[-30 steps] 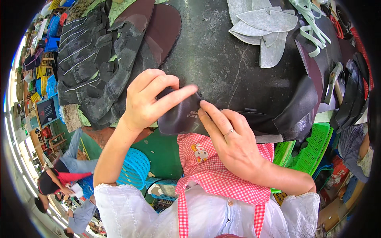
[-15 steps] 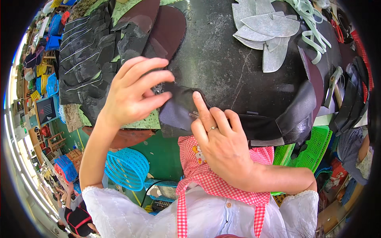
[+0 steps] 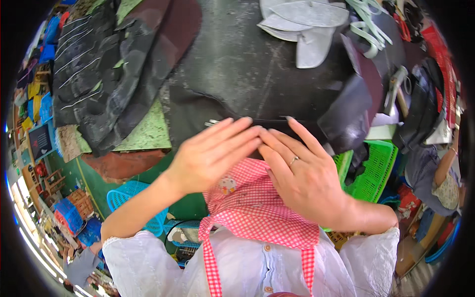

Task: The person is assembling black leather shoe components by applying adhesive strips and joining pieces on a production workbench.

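Note:
A black leather piece [image 3: 344,119], shaped like part of a shoe upper, lies along the near edge of the dark work surface [image 3: 232,59]. Its right end curls up and shines. My left hand [image 3: 210,158] rests on the near edge of the leather, its fingers stretched out side by side. Against the same edge, my right hand [image 3: 304,180] lies with straight fingers and a ring on one of them. The fingertips of both hands almost meet in the middle. Neither hand grips anything visible, and the leather under the fingers is hidden.
Overlapping black cut pieces [image 3: 79,59] with white lines lie at the left. Silver-grey leaf-shaped pieces [image 3: 309,17] and pale green strips [image 3: 366,22] are at the far right. A hammer [image 3: 396,91] lies right. Below hang a green basket [image 3: 378,168] and a blue basket [image 3: 128,193].
My left hand has come down from its raised, curled pose to lie flat beside the right. My right hand's pointing finger has left the leather's left part. The view has shifted.

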Action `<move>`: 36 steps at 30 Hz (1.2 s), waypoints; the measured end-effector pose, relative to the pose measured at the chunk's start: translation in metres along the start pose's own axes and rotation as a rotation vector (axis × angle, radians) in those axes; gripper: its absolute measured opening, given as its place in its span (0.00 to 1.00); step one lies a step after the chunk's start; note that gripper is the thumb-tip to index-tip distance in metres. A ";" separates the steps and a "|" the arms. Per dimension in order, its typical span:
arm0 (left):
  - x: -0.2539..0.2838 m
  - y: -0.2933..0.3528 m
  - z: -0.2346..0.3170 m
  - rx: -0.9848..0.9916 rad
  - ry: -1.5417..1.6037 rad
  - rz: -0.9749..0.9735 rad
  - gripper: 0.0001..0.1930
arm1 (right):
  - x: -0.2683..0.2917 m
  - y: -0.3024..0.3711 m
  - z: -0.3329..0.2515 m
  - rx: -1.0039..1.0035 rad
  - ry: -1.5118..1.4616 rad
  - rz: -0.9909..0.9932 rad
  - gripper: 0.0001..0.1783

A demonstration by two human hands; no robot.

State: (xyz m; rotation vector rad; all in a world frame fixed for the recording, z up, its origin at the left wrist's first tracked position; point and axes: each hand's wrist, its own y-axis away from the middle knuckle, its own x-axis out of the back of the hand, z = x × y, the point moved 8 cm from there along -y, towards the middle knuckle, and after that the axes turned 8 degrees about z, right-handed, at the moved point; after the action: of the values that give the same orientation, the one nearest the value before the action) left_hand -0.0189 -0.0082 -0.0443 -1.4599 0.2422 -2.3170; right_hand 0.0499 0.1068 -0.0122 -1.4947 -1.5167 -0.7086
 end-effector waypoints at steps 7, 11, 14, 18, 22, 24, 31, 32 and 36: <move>0.053 -0.024 -0.028 -0.061 -0.357 0.017 0.12 | 0.078 0.048 0.094 -0.239 0.071 0.376 0.19; 0.049 -0.057 -0.016 0.227 -0.187 -0.074 0.31 | 0.067 0.042 0.110 -0.373 0.102 0.256 0.21; 0.009 -0.085 0.000 0.386 0.088 0.064 0.35 | 0.060 0.032 0.112 -0.400 0.059 0.248 0.24; -0.036 -0.111 -0.014 0.621 0.302 0.113 0.19 | 0.055 0.027 0.118 -0.412 0.008 0.228 0.31; -0.037 -0.102 -0.015 0.541 0.557 0.402 0.07 | 0.052 0.036 0.135 -0.597 -0.238 0.209 0.39; -0.033 -0.100 -0.014 0.510 0.573 0.408 0.07 | 0.050 0.042 0.142 -0.661 -0.469 0.348 0.33; -0.029 -0.097 -0.017 0.442 0.534 0.460 0.08 | 0.028 0.041 0.156 -0.964 -0.967 -0.027 0.20; -0.029 -0.098 -0.017 0.452 0.510 0.446 0.08 | 0.026 0.040 0.156 -0.965 -0.972 -0.026 0.20; -0.023 -0.103 -0.012 0.415 0.458 0.489 0.08 | 0.027 0.027 0.157 -0.804 -0.921 0.194 0.16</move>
State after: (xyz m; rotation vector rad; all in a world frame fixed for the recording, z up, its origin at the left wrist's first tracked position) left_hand -0.0447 0.0940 -0.0334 -0.5811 0.1973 -2.0910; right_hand 0.0497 0.2588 -0.0661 -2.8082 -1.7646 -0.5498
